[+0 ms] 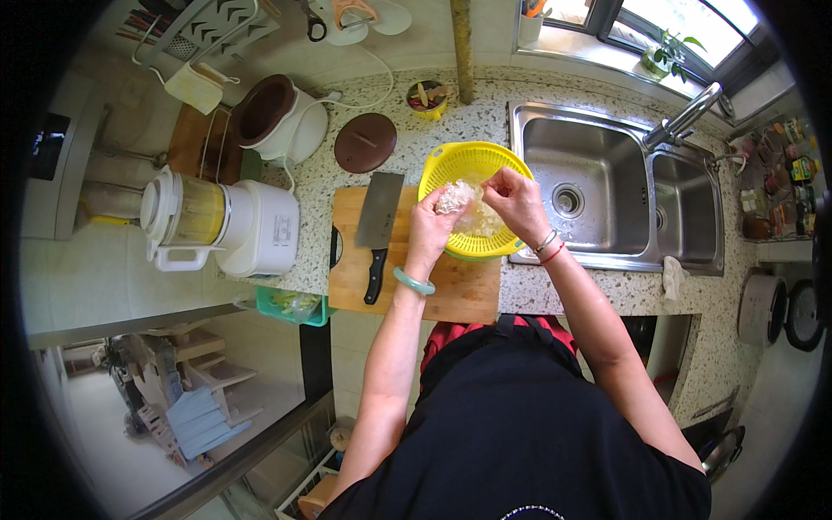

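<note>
A yellow plastic colander [472, 147] stands at the counter's edge, partly over the wooden cutting board, with pale white pieces [487, 222] inside. Over its left side my left hand [428, 227] is closed around a whitish, ragged clump [453, 198], which looks like mushroom or fungus. Just to the right of the clump, my right hand [520, 203] has its fingers pinched together above the colander. Whatever those fingertips hold is too small to make out. A cleaver [379, 212] with a black handle lies on the cutting board [451, 299], left of my left hand.
Right of the colander is a double steel sink [589, 173] with a faucet [685, 117]. A brown lid [366, 142], a white pot with brown insert [264, 113] and a white blender [260, 227] occupy the left. A green bin [316, 314] hangs below the counter.
</note>
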`<act>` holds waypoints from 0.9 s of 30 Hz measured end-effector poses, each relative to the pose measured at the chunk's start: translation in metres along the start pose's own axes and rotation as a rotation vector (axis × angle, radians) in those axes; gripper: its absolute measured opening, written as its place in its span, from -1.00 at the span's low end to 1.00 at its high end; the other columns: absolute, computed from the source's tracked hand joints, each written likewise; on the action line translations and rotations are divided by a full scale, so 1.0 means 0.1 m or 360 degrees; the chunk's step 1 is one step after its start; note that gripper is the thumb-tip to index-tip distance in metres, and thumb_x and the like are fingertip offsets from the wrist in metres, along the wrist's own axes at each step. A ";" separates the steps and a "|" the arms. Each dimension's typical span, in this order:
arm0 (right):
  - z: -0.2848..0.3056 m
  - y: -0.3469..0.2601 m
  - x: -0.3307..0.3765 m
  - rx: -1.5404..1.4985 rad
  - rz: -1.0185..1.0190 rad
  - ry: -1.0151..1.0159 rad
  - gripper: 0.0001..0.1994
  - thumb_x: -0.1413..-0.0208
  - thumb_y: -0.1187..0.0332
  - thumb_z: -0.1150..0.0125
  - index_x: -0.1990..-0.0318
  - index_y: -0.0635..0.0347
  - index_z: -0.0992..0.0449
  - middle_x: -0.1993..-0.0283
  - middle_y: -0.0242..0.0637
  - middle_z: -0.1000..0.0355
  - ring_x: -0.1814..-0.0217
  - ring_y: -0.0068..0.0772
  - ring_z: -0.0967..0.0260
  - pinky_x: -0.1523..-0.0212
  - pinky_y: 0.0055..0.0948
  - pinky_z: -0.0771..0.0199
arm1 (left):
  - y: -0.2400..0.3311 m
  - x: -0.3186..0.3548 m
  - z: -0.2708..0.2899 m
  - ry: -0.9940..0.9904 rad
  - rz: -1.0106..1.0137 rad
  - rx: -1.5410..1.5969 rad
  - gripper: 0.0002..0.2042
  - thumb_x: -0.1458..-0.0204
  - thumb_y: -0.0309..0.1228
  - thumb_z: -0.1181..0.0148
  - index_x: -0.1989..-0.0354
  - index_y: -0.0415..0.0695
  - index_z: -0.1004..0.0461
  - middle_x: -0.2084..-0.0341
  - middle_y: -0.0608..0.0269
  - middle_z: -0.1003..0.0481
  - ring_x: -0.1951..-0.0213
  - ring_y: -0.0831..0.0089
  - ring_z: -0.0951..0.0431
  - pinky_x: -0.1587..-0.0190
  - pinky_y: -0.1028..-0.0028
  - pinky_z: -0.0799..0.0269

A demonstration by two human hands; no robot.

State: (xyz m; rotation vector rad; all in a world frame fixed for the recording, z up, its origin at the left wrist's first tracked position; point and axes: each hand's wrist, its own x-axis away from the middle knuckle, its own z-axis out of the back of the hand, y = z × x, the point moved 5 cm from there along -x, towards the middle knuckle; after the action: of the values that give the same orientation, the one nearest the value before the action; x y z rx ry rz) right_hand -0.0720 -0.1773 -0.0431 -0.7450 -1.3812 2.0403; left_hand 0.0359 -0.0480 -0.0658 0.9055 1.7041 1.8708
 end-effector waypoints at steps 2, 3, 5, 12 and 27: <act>0.02 0.02 0.00 0.0050 0.0055 0.0028 -0.89 0.05 0.46 -0.23 0.39 0.34 -0.50 0.49 -0.16 -0.50 0.46 -0.40 -0.49 0.38 -0.49 -0.48 | 0.05 0.02 0.00 -0.0010 0.0014 -0.0007 -0.64 0.03 -0.48 -0.33 0.04 -0.30 -0.46 0.27 0.29 -0.56 0.26 0.66 -0.51 0.18 0.61 -0.46; 0.04 0.03 0.00 0.0090 0.0115 0.0057 -0.88 0.04 0.45 -0.23 0.38 0.33 -0.50 0.48 -0.17 -0.51 0.44 -0.42 -0.49 0.37 -0.50 -0.48 | 0.08 0.03 -0.02 -0.0006 0.0005 -0.0008 -0.65 0.03 -0.48 -0.33 0.04 -0.30 -0.46 0.27 0.29 -0.56 0.26 0.65 -0.51 0.19 0.61 -0.45; 0.07 -0.05 0.00 0.0252 0.0369 0.0114 -0.86 0.03 0.43 -0.24 0.35 0.33 -0.52 0.46 -0.18 -0.51 0.42 -0.45 -0.50 0.35 -0.49 -0.48 | 0.15 0.05 -0.05 0.0005 -0.0014 -0.0011 -0.65 0.03 -0.47 -0.32 0.05 -0.29 -0.47 0.27 0.30 -0.56 0.26 0.65 -0.50 0.20 0.61 -0.45; 0.00 -0.25 0.02 0.0023 -0.0079 -0.0218 -0.79 0.01 0.34 -0.25 0.33 0.34 -0.54 0.45 -0.14 -0.51 0.41 -0.40 -0.50 0.32 -0.45 -0.49 | 0.10 0.03 -0.07 0.0069 -0.0174 -0.0190 -0.70 0.04 -0.53 -0.28 0.09 -0.25 -0.49 0.30 0.24 -0.59 0.28 0.58 -0.54 0.22 0.55 -0.46; -0.07 -0.07 0.00 0.0152 0.0024 -0.0026 -0.88 0.09 0.43 -0.25 0.45 0.33 -0.50 0.53 -0.14 -0.49 0.47 -0.35 -0.51 0.38 -0.44 -0.49 | 0.16 0.04 -0.07 0.0042 -0.0147 -0.0161 -0.68 0.03 -0.59 -0.26 0.06 -0.32 -0.46 0.26 0.26 -0.56 0.25 0.63 -0.50 0.19 0.59 -0.46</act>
State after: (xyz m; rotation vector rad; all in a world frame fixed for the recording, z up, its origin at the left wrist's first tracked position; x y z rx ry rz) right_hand -0.0662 -0.1711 -0.0385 -0.7008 -1.2806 2.1122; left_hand 0.0294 -0.0525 -0.0497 0.7529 1.6220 1.8968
